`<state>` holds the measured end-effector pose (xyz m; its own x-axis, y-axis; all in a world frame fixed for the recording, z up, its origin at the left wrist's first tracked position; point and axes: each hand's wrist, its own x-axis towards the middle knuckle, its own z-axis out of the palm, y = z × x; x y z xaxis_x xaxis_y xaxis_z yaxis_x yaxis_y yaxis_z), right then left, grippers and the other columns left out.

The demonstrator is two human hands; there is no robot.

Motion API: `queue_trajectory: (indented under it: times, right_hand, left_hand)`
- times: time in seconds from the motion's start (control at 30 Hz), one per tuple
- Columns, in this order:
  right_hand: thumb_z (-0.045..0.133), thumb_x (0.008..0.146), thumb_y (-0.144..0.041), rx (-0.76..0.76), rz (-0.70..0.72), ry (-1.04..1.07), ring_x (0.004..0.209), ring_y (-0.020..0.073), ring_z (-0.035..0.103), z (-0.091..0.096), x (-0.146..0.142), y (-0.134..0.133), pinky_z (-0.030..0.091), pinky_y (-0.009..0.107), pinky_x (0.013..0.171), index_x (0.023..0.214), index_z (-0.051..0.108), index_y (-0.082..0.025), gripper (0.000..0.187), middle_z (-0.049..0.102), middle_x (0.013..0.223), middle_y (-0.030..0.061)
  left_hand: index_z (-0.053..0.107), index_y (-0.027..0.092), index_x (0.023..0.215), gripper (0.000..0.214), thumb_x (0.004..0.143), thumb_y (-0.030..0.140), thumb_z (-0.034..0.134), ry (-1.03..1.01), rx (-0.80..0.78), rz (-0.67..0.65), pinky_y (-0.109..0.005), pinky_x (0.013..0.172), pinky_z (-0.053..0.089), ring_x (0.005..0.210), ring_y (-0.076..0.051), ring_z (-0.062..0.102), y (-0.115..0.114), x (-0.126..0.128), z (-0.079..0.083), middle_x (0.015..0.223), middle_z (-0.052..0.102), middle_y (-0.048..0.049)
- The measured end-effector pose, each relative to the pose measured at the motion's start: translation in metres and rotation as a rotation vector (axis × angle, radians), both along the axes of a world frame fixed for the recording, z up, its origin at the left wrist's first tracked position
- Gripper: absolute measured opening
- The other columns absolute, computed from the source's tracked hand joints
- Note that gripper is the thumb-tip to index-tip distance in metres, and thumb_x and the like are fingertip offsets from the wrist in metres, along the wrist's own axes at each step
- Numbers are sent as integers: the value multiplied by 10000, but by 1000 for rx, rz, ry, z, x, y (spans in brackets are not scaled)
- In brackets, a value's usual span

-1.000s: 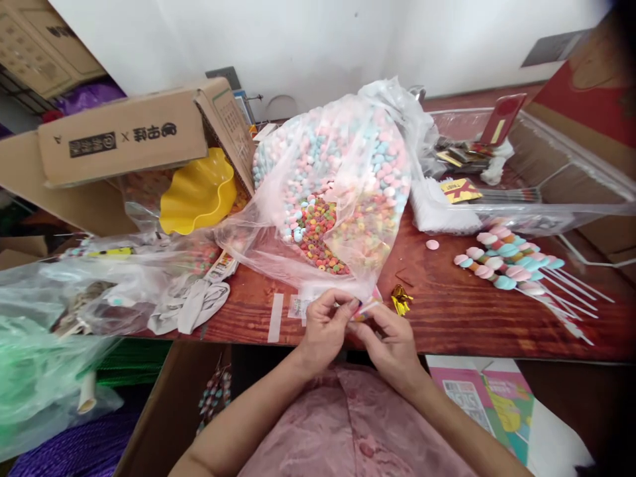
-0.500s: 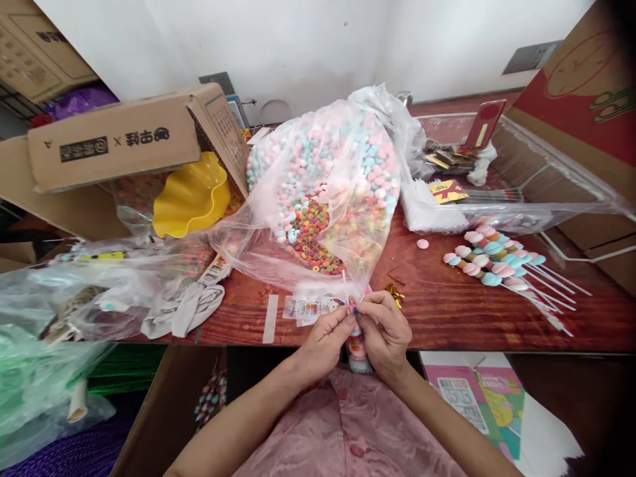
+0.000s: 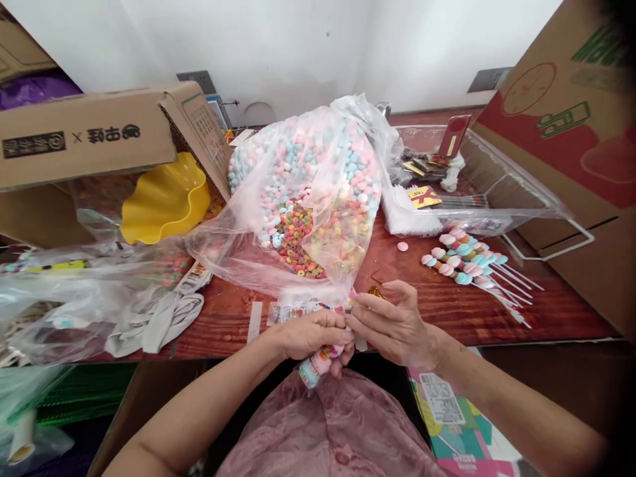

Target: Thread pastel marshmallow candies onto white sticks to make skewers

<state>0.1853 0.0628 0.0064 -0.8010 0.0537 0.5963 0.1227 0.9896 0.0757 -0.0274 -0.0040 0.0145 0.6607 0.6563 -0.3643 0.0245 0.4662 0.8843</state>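
Note:
My left hand (image 3: 311, 334) is closed around a candy skewer (image 3: 318, 366), whose pink and blue sweets stick out below the fist over my pink lap. My right hand (image 3: 392, 321) meets it from the right, its fingers pinched at the skewer's upper end near a small gold twist tie (image 3: 375, 290). Both hands hover at the front edge of the wooden table (image 3: 447, 308). Just behind them lies a large clear bag of pastel and coloured ring candies (image 3: 308, 199).
Several finished candy skewers (image 3: 467, 262) lie on the table to the right, beside a clear plastic tray (image 3: 497, 192). A yellow wavy bowl (image 3: 163, 199) and a cardboard box (image 3: 99, 136) sit at left, with crumpled plastic bags (image 3: 74, 298). Another big carton (image 3: 571, 146) stands at right.
The skewer has gone from upright between both hands to tilted down in my left fist, and my right hand has shifted to the right. The camera has turned right.

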Motion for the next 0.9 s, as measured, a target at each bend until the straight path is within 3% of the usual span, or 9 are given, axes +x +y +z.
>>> queue_trajectory:
  times: [0.1, 0.2, 0.27, 0.33, 0.4, 0.53, 0.7, 0.77, 0.9]
  right_hand:
    - [497, 869, -86, -122, -87, -117, 868, 211, 613, -4, -2, -3, 330, 448, 867, 877, 639, -177, 169, 667, 737, 24]
    - [487, 876, -113, -449, -231, -189, 723, 179, 550, -10, -3, -14, 362, 365, 710, 713, 590, -174, 202, 629, 684, 26]
    - [461, 945, -171, -755, -240, -189, 677, 151, 541, -13, -1, -17, 385, 309, 644, 655, 579, -179, 313, 623, 673, 11]
    - [458, 985, -244, -977, -228, -132, 666, 136, 563, -14, 5, -12, 420, 273, 627, 646, 603, -186, 372, 627, 676, 0]
    - [482, 986, -294, -968, -303, -16, 723, 148, 604, -16, 12, 5, 455, 273, 665, 736, 674, -199, 329, 672, 747, 10]
    - [554, 939, -303, -569, -605, 15, 781, 187, 587, -27, 22, 55, 419, 314, 708, 812, 743, -213, 245, 712, 799, 46]
    - [594, 845, -145, -499, -618, -113, 753, 191, 529, -48, 14, 83, 304, 304, 633, 709, 713, -196, 188, 692, 740, 51]
    - [553, 806, -61, -492, -599, -136, 764, 197, 523, -54, 12, 85, 314, 310, 638, 708, 680, -171, 195, 681, 757, 70]
    - [510, 795, -31, -506, -527, -126, 763, 200, 529, -51, 17, 85, 385, 317, 684, 725, 603, -168, 180, 635, 746, 72]
  left_hand:
    - [565, 161, 789, 274, 940, 355, 443, 453, 455, -60, -270, 610, 458, 596, -141, 567, 2, 7, -1, 710, 613, -43]
    - [599, 147, 872, 194, 895, 121, 408, 900, 1063, -3, -327, 721, 468, 776, -203, 603, -6, 14, -11, 878, 654, -105]
    - [618, 145, 877, 230, 885, 81, 397, 986, 1293, 11, -325, 709, 452, 771, -207, 595, -12, 16, -17, 868, 654, -106]
    - [631, 147, 846, 247, 909, 102, 397, 955, 1352, 82, -302, 659, 423, 701, -184, 566, -17, 14, -20, 789, 639, -84]
    - [643, 149, 808, 281, 943, 142, 397, 865, 1252, 208, -280, 627, 395, 653, -157, 536, -18, 10, -19, 724, 617, -61]
    - [678, 157, 737, 298, 952, 256, 496, 577, 802, 479, -246, 619, 383, 638, -119, 514, -14, 5, -12, 671, 580, -21]
    - [739, 152, 863, 351, 779, 492, 702, 196, 158, 714, -216, 495, 378, 449, -52, 408, -11, 7, -14, 616, 552, 31]
    - [740, 142, 883, 439, 696, 539, 759, 169, 36, 742, -203, 457, 371, 412, -35, 399, -11, 6, -15, 616, 568, 33]
    - [735, 140, 858, 480, 642, 565, 777, 186, -13, 755, -172, 390, 299, 424, -59, 479, -12, 7, -17, 587, 562, 32]
